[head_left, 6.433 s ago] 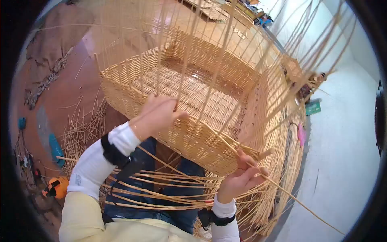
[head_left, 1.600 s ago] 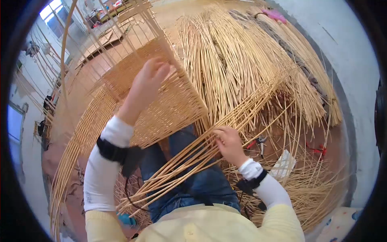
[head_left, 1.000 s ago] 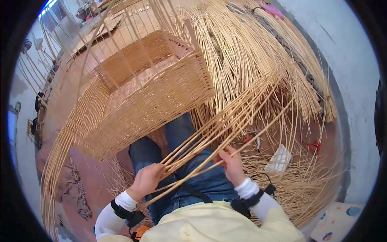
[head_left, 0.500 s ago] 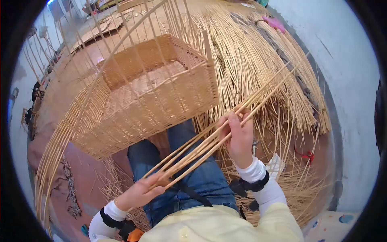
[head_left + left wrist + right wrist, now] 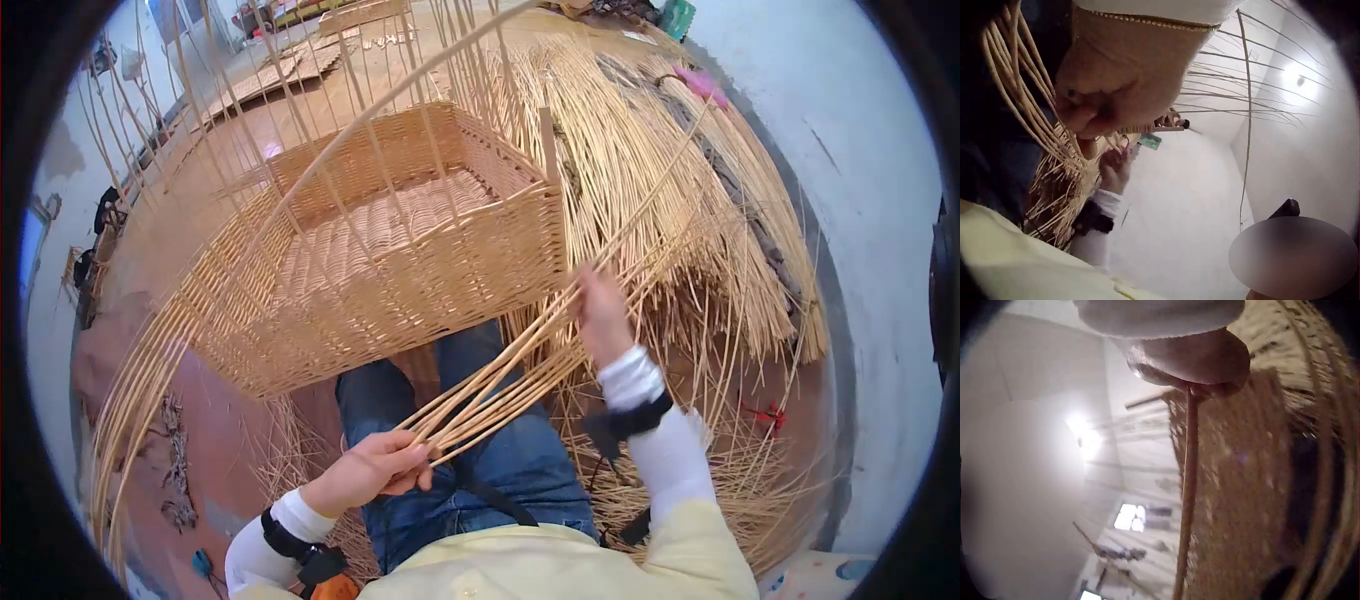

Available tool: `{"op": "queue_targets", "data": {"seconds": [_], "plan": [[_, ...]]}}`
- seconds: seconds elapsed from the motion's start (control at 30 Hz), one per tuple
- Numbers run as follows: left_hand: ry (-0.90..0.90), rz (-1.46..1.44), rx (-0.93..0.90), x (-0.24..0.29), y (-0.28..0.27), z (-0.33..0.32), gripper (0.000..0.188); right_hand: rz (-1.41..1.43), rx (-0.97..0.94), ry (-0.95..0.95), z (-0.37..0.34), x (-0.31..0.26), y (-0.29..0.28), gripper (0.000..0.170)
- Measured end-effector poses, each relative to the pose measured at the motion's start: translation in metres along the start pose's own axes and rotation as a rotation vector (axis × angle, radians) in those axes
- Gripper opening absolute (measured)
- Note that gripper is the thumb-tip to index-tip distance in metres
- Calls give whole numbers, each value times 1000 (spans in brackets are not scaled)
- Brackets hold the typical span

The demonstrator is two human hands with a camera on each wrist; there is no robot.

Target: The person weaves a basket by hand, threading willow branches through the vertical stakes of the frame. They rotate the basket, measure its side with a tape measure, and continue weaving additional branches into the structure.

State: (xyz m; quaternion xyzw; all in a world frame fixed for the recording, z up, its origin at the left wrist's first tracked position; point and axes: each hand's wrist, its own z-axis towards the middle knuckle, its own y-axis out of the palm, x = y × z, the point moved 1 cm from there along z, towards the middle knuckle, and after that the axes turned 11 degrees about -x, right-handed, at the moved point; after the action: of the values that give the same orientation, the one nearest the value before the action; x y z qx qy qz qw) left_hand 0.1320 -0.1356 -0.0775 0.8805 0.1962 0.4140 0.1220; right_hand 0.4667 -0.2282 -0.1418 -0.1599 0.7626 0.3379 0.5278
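Wicker rods [image 5: 500,402] between the hands [image 5: 372,470] [image 5: 604,318] — in the grip of both; basket [image 5: 420,295] beyond.

I read left hand [image 5: 375,470] low over the left thigh [image 5: 378,398], gripping: thumb on top, fingers curled under. Left forearm [image 5: 262,558] angles inward, elbow out to the side. My right hand [image 5: 603,315] is farther forward and higher, well apart from the left, also in a grip. I get motion blur on it in head view; wrist view gives me curled fingers. Right forearm [image 5: 672,468] reaches forward, tilted slightly inward.
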Motion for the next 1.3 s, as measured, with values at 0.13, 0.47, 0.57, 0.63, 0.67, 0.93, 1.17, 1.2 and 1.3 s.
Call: {"op": "queue_targets", "data": {"seconds": [0.13, 0.47, 0.57, 0.63, 0.67, 0.93, 1.17, 1.2, 1.3], "plan": [[-3, 44, -94, 0, -4, 12, 26, 311, -384, 555, -61, 91, 9, 10], [-272, 1007, -116, -43, -23, -55, 26, 353, -688, 523, -126, 57, 29, 19], [-244, 1011, -16, -35, -26, -68, 28, 259, -681, 632, -142, 78, 18, 14], [-70, 986, 142, -27, -31, -68, 25, 306, -638, 697, -158, 90, 19, 13], [-65, 983, 153, -22, -38, -63, 25, 358, -577, 755, -165, 95, 20, 12], [-19, 1224, 347, -54, -79, 24, 21, 238, -734, 1252, -168, 97, 20, 39], [406, 987, 628, -37, -48, -10, 12, -98, -683, 618, -126, 40, 65, 36], [476, 1115, 641, -29, -40, -16, 13, 58, -549, 587, -117, 40, 77, 35], [569, 1169, 681, -16, -36, -32, 17, 307, -416, 411, -100, 59, 86, 22]]}}
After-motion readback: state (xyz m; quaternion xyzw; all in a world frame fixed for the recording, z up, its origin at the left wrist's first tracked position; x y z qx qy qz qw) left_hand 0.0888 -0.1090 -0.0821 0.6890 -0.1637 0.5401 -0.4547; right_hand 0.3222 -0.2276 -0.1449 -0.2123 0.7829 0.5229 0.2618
